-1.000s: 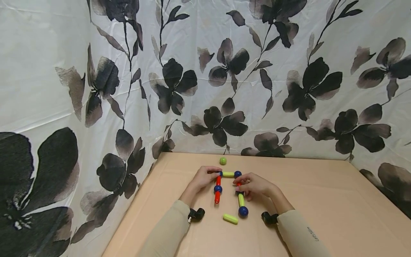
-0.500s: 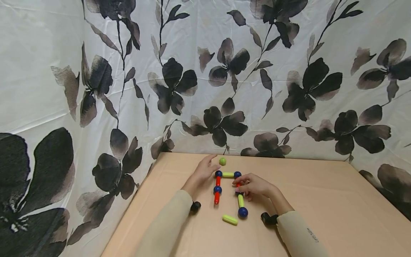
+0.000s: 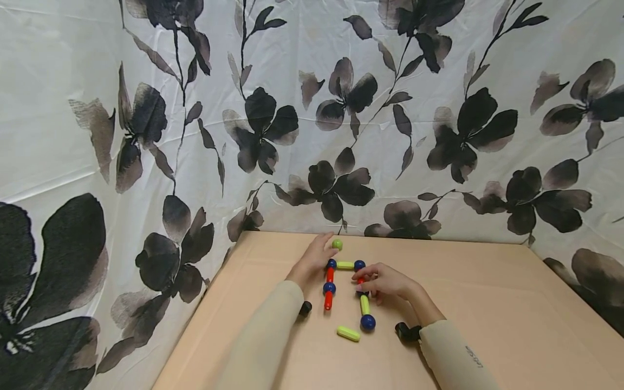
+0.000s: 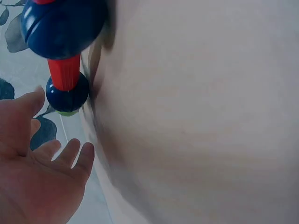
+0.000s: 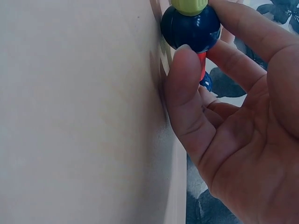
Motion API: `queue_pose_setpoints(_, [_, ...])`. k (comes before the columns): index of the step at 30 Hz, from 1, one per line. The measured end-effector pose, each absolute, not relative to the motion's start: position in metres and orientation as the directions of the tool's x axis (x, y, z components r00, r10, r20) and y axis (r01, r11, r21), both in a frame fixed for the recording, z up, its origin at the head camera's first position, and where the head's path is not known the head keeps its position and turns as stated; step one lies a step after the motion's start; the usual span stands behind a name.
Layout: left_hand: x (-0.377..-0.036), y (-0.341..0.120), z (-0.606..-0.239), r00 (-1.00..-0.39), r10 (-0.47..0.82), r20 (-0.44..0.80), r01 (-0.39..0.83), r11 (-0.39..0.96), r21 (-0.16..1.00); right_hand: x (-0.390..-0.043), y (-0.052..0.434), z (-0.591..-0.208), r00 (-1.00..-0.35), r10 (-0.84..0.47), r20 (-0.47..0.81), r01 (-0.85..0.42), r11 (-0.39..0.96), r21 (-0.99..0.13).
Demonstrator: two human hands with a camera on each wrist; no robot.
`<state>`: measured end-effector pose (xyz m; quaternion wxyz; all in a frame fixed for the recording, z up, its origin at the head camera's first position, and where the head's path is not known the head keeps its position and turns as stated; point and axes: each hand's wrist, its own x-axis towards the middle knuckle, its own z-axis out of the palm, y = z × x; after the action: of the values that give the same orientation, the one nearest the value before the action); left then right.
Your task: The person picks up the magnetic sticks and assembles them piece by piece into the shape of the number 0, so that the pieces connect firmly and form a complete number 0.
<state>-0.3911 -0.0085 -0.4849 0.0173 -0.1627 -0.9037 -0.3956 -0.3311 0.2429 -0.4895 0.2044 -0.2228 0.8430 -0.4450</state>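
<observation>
Left hand [image 3: 312,261] fingers reach open at the green ball [image 3: 337,244]; right hand [image 3: 385,281] fingers pinch a blue ball [image 5: 190,27].

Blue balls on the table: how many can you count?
4 in plain sight: top left corner, top right corner, mid left column, bottom of right column. A fifth sits pinched under the right hand, seen in the right wrist view.

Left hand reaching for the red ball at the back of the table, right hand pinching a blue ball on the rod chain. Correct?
Not quite: the ball the left hand reaches for is green, as the head view shows. The right hand does pinch a blue ball.
</observation>
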Motion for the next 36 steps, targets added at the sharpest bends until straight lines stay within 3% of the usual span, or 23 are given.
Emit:
queue_pose_setpoints(16, [-0.39, 0.006, -0.469, -0.894, 0.441, 0.082, 0.404, 0.711, 0.576, -0.327, 0.244, -0.485, -0.813, -0.566, -0.141, -0.199, 0.497, -0.845])
queue_pose_setpoints(21, [-0.389, 0.008, -0.471, -0.898, 0.437, 0.052, 0.391, 0.738, 0.55, -0.327, 0.242, -0.486, -0.808, -0.571, -0.145, -0.198, 0.495, -0.846])
queue_pose_setpoints(28, [-0.39, 0.009, -0.475, -0.932, 0.346, 0.109, 0.353, 0.797, 0.49, -0.328, 0.241, -0.486, -0.813, -0.565, -0.143, -0.194, 0.494, -0.847])
queue_pose_setpoints(36, [-0.393, 0.009, -0.478, -0.932, 0.339, 0.123, 0.352, 0.777, 0.521, -0.328, 0.242, -0.487, -0.813, -0.563, -0.146, -0.184, 0.487, -0.854])
